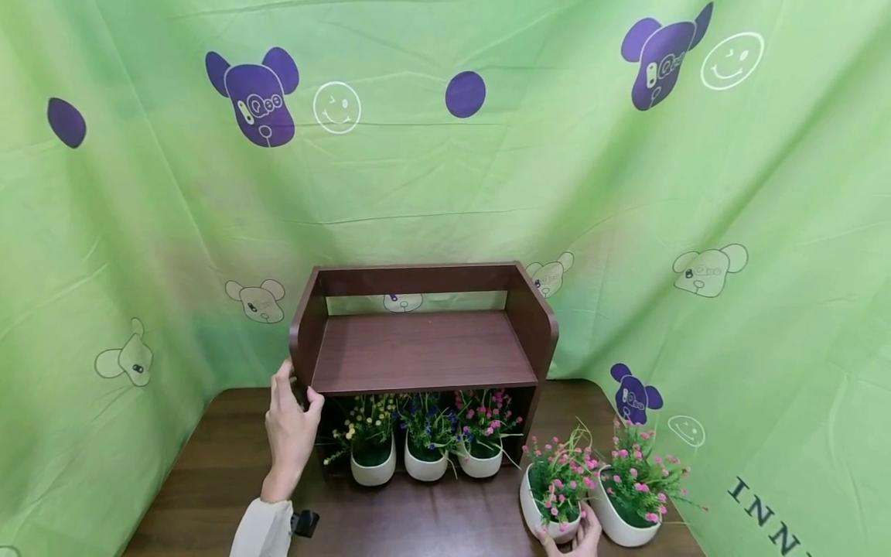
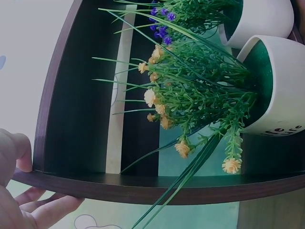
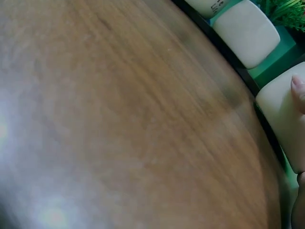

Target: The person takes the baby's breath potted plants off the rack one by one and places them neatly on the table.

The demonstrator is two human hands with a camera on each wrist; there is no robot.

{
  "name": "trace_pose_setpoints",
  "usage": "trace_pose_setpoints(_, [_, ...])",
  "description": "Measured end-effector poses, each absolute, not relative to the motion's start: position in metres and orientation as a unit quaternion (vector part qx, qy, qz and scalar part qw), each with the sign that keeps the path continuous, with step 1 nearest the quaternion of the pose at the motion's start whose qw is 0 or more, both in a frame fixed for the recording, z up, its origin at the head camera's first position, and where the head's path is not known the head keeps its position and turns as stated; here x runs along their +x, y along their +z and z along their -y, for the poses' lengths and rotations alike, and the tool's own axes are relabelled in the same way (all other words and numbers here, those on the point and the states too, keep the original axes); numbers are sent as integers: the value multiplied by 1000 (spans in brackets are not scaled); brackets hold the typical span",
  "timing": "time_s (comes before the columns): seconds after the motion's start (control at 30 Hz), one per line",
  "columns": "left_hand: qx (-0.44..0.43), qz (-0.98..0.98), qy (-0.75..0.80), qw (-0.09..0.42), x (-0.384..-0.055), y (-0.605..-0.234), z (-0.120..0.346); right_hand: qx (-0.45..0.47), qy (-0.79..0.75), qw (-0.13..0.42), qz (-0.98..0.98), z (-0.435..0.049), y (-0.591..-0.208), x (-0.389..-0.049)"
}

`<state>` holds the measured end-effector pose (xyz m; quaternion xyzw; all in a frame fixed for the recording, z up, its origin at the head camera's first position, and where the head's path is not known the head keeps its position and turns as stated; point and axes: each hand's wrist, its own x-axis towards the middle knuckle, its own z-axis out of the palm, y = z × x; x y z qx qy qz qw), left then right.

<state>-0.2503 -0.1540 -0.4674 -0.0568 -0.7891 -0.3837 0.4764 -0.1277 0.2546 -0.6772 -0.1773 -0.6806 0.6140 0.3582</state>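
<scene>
My left hand (image 1: 288, 425) grips the left side panel of a dark brown wooden shelf (image 1: 425, 352). In the left wrist view its thumb lies on the panel's front edge, with the fingers (image 2: 57, 210) on the outer side. At the front right, my right hand (image 1: 581, 538) holds a white pot of pink flowers (image 1: 532, 499) low on its body. The right wrist view shows part of this white pot (image 3: 281, 114) with a thumb on it; the rest of the hand is mostly cut off.
Under the shelf's board stand white pots of yellow flowers (image 1: 373, 468), blue flowers (image 1: 426, 466) and pink flowers (image 1: 480, 463) in a row. Another pink-flowered pot (image 1: 626, 530) is right beside the held one. A green printed cloth (image 1: 418, 193) hangs behind the brown table (image 1: 209, 464).
</scene>
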Motion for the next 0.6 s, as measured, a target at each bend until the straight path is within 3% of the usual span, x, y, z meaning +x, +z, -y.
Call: trace_pose_setpoints(0.6, [-53,790,-385,475,-251,-468,154,-95,590,409,690,-260,-689,-134])
